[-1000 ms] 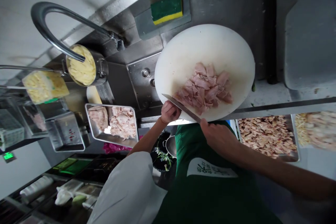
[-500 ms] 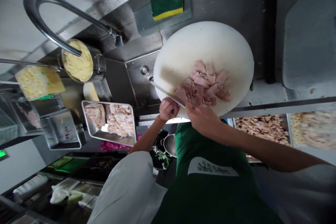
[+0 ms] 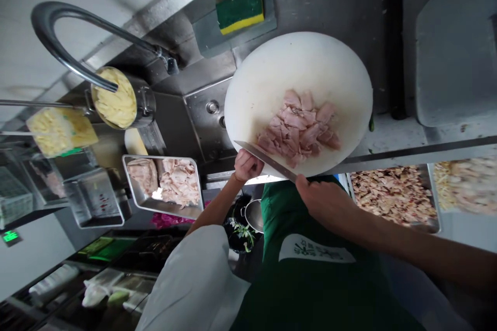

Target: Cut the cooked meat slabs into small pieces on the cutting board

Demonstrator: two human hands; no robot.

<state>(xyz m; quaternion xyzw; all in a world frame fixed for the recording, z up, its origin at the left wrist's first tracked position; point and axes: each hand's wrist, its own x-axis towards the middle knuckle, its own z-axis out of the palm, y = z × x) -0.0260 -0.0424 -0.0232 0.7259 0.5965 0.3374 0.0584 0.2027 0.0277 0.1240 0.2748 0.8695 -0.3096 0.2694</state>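
Note:
My right hand is wrapped round the handle of a kitchen knife. The blade slants up to the left, across the near edge of a round white cutting board. At that edge my left hand is curled closed, just under the blade's tip end. Whatever its fingers pinch is hidden. A heap of pale pink sliced meat lies on the near half of the board, beyond the blade.
Left of the board are a sink and a metal tray of meat. A faucet arches over a pot of pale yellow pieces. A green-yellow sponge lies behind the board. A tray of chopped meat sits at right.
My right hand has drawn the knife back to the right and toward my body, away from the meat. My left hand stays closed at the board's near edge. The view has shifted slightly.

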